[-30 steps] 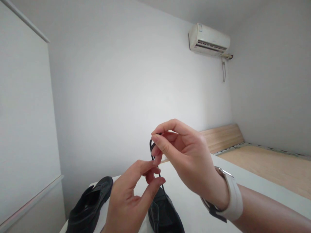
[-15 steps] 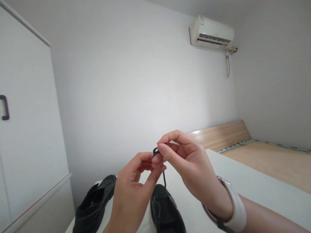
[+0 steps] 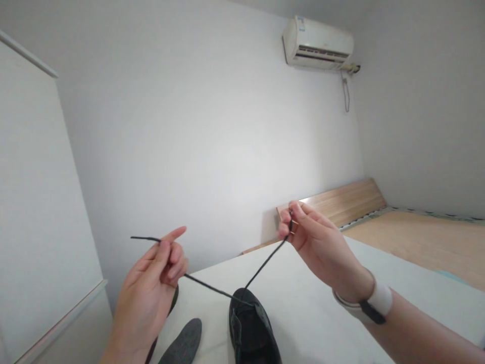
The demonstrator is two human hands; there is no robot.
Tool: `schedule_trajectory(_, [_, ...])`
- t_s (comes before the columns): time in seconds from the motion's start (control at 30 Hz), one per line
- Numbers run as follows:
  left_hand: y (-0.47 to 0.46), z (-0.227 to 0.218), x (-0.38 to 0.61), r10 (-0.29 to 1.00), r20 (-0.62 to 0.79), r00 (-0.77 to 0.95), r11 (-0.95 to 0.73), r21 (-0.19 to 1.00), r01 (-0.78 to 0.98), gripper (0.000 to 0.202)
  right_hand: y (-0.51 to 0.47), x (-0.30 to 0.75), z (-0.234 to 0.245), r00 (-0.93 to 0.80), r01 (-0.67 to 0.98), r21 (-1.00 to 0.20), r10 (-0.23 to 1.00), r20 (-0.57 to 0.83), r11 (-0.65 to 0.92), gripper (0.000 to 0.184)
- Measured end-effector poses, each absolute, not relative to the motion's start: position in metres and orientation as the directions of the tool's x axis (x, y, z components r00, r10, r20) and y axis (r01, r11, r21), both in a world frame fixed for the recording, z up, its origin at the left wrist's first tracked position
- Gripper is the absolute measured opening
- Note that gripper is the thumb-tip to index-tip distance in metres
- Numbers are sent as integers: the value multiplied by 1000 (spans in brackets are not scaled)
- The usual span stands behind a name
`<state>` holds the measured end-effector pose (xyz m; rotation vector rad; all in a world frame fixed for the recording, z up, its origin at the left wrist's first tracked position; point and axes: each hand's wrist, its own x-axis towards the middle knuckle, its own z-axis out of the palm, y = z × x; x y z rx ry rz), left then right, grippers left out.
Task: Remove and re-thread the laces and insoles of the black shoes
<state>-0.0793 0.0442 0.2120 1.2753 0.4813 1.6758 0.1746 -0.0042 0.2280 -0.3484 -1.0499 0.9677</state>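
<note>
A black shoe stands on the white tabletop, its toe pointing away from me and its opening facing up. One black shoelace runs out from the front eyelets to both sides. My left hand pinches the left length, and a free end sticks out past the thumb. Up on the right, my right hand grips the other length between thumb and fingers, pulled fairly straight. Both hands are raised above the table, well apart. Between my left hand and the shoe lies a dark grey insole.
The second black shoe is mostly hidden behind my left forearm. The white table extends to the right, with a wooden headboard and bed board beyond. A white cabinet stands at left; an air conditioner hangs on the wall.
My hands were together over the shoe, fingers on a small bunch of lace. They have moved apart to left and right, drawing the lace out into two lengths. The insole has come into view.
</note>
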Motion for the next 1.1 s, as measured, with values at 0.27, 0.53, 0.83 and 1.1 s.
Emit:
schedule_trajectory(0.27, [90, 137, -152, 936, 278, -214, -343, 853, -393, 38, 18, 265, 114, 500, -217, -855, 805, 317, 472, 57])
schedule_trajectory(0.53, [117, 80, -199, 859, 220, -463, -346, 915, -206, 58, 48, 300, 39, 540, 41, -954, 796, 272, 298, 69])
schedule_trajectory(0.83, [100, 51, -128, 848, 506, 159, -488, 625, 609, 34, 65, 223, 77, -175, 214, -921, 941, 291, 324, 35])
schedule_trajectory(1.1, [74, 42, -89, 591, 612, 525, -778, 261, 571, 23, 70, 187, 53, -383, 225, -935, 907, 175, 275, 42])
